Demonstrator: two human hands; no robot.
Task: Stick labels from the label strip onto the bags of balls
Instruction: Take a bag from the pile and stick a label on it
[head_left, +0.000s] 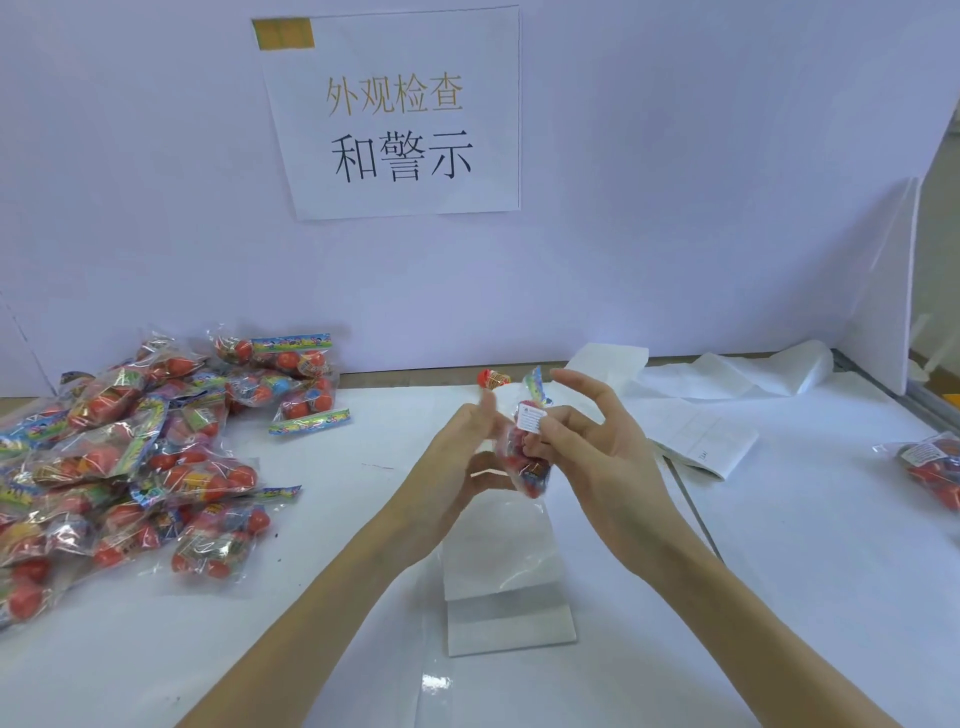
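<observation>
I hold one clear bag of red balls (527, 467) up above the middle of the table. My left hand (462, 452) grips it from the left and behind. My right hand (592, 441) presses a small white label (530, 417) onto the bag's upper part with the thumb, its other fingers spread. A white label strip (506, 566) hangs below the bag down to the table, its end folded flat (511, 623). A heap of several bags of balls (130, 452) lies on the left.
At the right edge lies a bag (930, 467) that bears a white label. Empty backing paper (727, 374) and a printed sheet (701, 436) lie at the back right. A white wall with a paper sign (400, 114) closes the back.
</observation>
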